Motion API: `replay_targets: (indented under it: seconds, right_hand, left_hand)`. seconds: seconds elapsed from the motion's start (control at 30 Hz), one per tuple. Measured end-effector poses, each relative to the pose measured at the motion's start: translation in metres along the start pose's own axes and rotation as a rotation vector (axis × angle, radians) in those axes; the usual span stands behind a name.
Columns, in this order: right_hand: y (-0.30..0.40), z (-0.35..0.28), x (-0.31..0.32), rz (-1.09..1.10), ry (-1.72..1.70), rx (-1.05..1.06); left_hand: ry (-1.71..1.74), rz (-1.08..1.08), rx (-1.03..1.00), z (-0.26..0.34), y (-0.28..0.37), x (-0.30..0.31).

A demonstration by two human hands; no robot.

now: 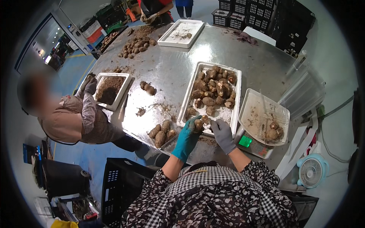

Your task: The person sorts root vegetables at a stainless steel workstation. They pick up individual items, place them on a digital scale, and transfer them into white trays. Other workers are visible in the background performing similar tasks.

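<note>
My left hand (186, 139), in a teal glove, grips a brown taro corm (198, 125) over the near end of a white foam tray (238, 94). My right hand (223, 135), in a grey glove, is close beside it with fingers bent. A small pale-ended corm (205, 119) shows between the two hands; whether the right fingers hold anything is hidden. Many taro corms (209, 101) fill the tray's far and middle part. Left of my hands, several long corms (160, 136) lie in a group at the table edge.
A digital scale (255, 146) with a clear plastic pan (246, 114) holding several corms stands right. On the left a co-worker's gloved hands (90, 85) are at a soil-filled tray (114, 107). Another person (156, 14) works across the steel table (159, 68). A black crate (122, 185) stands below.
</note>
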State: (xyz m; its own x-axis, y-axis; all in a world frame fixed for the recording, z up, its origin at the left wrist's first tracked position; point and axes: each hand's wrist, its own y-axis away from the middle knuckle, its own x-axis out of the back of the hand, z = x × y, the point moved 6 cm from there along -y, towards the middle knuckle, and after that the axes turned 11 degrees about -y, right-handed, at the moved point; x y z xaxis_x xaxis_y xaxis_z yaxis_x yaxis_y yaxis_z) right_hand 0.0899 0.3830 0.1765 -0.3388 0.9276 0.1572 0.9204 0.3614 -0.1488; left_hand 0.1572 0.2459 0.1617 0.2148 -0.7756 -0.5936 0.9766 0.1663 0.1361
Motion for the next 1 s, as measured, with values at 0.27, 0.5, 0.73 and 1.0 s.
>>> replay_targets:
  seconds: [0.27,0.5,0.73,1.0]
  right_hand:
    - [-0.002,-0.029,-0.003,0.03,-0.068,0.159]
    - [-0.012,-0.047,-0.017,-0.109,0.23,0.351]
    - [-0.02,-0.027,-0.041,-0.313,0.393,0.376]
    - [-0.09,0.014,-0.093,-0.378,0.795,0.449]
  left_hand:
    - [0.093,0.031,0.058,-0.008,-0.002,0.001]
    - [-0.143,0.018,0.048,-0.008,-0.004,0.006]
    - [-0.32,0.125,0.09,-0.023,0.009,0.04]
    - [-0.138,0.235,0.052,-0.007,0.022,0.062]
